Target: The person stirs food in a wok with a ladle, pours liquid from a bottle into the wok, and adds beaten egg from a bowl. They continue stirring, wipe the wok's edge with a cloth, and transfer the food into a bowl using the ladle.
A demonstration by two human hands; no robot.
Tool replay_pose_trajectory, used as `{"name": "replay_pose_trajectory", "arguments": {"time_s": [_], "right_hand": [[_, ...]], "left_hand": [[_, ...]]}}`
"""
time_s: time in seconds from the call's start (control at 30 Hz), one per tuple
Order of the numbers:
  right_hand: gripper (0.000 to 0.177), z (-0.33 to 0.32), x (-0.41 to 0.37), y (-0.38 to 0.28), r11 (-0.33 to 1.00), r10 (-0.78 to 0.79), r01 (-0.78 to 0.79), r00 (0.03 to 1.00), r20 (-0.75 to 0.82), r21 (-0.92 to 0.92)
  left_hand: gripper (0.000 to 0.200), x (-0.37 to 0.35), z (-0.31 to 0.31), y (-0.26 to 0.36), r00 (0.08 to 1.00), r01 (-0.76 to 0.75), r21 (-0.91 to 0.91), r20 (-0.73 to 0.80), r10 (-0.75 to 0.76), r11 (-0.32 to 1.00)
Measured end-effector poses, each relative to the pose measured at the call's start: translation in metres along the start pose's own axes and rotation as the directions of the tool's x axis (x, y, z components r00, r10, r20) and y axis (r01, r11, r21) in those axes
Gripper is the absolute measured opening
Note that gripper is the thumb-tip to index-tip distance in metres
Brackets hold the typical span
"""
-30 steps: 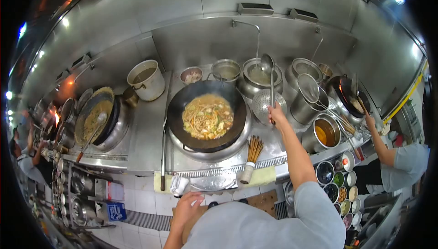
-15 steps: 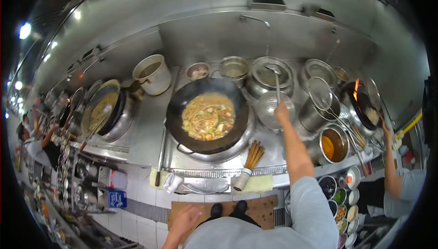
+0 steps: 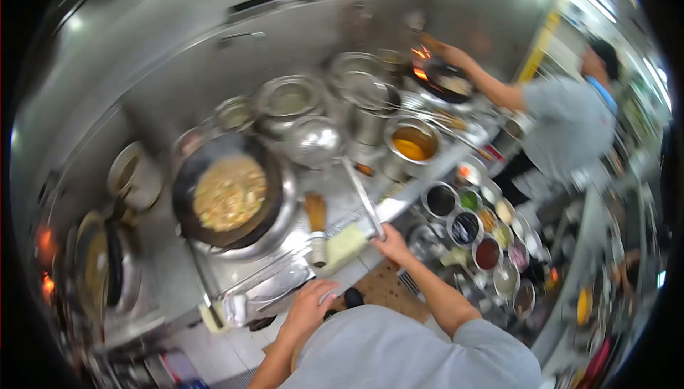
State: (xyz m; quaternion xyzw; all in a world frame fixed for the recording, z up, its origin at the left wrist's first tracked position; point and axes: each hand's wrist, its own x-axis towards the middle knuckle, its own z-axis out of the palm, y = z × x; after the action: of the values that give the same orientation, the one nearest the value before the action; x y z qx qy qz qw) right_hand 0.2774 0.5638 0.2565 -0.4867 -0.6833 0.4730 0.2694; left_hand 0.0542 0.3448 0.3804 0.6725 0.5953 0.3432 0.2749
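My right hand is closed round the end of a long-handled metal ladle. The ladle's far end is blurred over a round metal strainer, so its bowl is hard to make out. Close to my body, my left hand hangs with its fingers loosely apart, holding nothing. Left of the strainer sits a black wok on a burner. Noodle-like food in broth steams inside it. A bamboo wok brush lies on the counter between the wok and the ladle handle.
A pot of orange liquid and lidless metal pots stand along the counter. Several bowls of ingredients fill the right side. A co-worker handles a flaming wok there. A second wok stands far left.
My view has turned right. My right hand has drawn back from the strainer area toward the counter's front edge, holding the ladle's end. My left hand remains low near my body.
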Motion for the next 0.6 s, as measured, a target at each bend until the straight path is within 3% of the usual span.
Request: {"name": "replay_pose_trajectory", "arguments": {"time_s": [0.03,0.1,0.13,0.17,0.27,0.37,0.43,0.47,0.53,0.6], "right_hand": [[0.034,-0.007,-0.027,0.003,0.985,0.065,-0.079,0.993,0.096,0.155],[0.04,-0.016,-0.069,0.022,0.955,0.267,-0.278,0.957,0.113,0.102],[0.044,-0.011,-0.083,0.052,0.964,0.236,-0.244,0.968,-0.083,-0.105],[0.044,-0.016,-0.109,0.06,0.959,0.253,-0.265,0.96,-0.121,-0.1],[0.045,-0.035,-0.182,0.098,0.878,0.296,-0.361,0.925,-0.238,-0.314],[0.042,-0.049,-0.259,0.136,0.745,0.342,-0.499,0.856,-0.389,-0.443],[0.035,-0.053,-0.3,0.189,0.645,0.438,-0.612,0.787,-0.434,-0.458],[0.035,-0.059,-0.315,0.199,0.656,0.443,-0.615,0.783,-0.437,-0.437],[0.034,-0.079,-0.338,0.203,0.654,0.552,-0.638,0.77,-0.32,-0.407],[0.036,-0.101,-0.33,0.202,0.731,0.533,-0.58,0.814,-0.231,-0.359]], "left_hand": [[0.023,0.007,0.01,0.004,0.999,-0.031,-0.03,0.033,0.032,0.999],[0.022,0.015,0.033,0.011,0.976,-0.136,-0.064,0.162,0.144,0.989],[0.022,0.018,0.043,0.014,0.96,-0.181,-0.06,0.208,0.19,0.982],[0.022,0.02,0.053,0.018,0.947,-0.207,-0.08,0.233,0.22,0.975],[0.024,0.024,0.082,0.031,0.84,-0.341,-0.149,0.395,0.372,0.928],[0.025,0.033,0.094,0.044,0.824,-0.379,-0.105,0.414,0.387,0.919],[0.024,0.041,0.099,0.054,0.826,-0.366,-0.069,0.435,0.358,0.928],[0.024,0.045,0.105,0.061,0.839,-0.342,-0.049,0.433,0.329,0.938],[0.024,0.051,0.12,0.068,0.84,-0.294,-0.041,0.466,0.278,0.955],[0.024,0.063,0.138,0.079,0.841,-0.236,-0.031,0.495,0.22,0.971]]}}
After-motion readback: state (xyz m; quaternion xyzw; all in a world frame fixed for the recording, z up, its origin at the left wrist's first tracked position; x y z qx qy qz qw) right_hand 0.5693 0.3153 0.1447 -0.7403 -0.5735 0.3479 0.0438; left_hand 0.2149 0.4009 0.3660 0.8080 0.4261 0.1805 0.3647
